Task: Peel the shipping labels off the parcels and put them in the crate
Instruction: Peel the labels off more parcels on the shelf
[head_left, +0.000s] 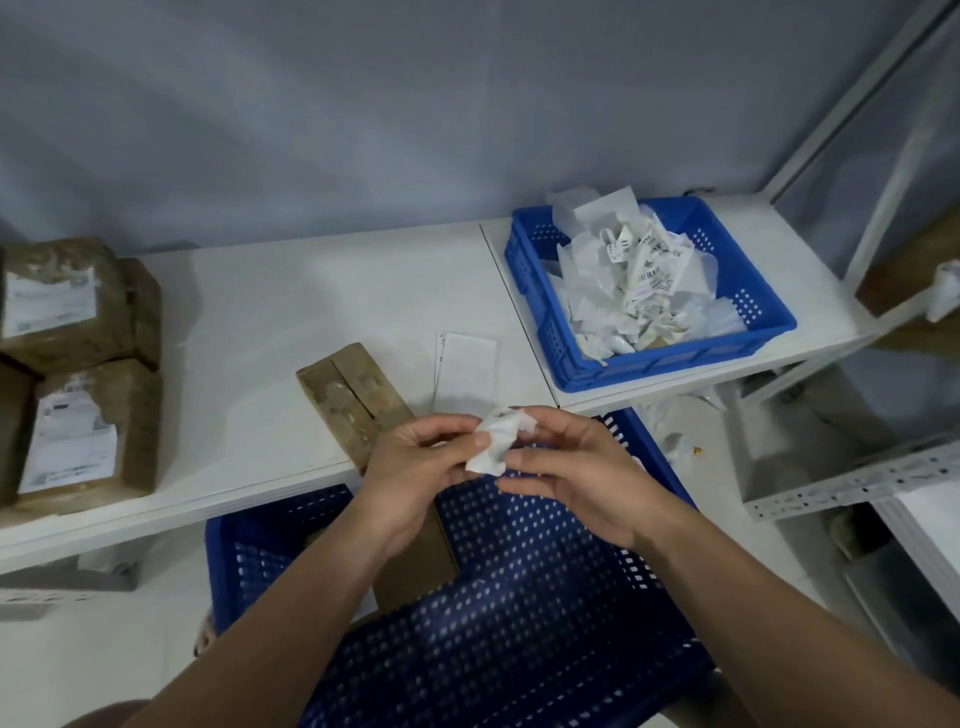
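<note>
Head view: a crumpled label (496, 441) is pinched by curled fingers of both the left hand (410, 467) and right hand (576, 470), near an unlabelled parcel (353, 397).

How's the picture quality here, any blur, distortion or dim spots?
Head view: dim, bluish light; wide-angle stretch slants the shelf post at the right; print on the left parcels and in the upper blue crate is too soft to read; the crumpled label looks slightly smeared.
</note>
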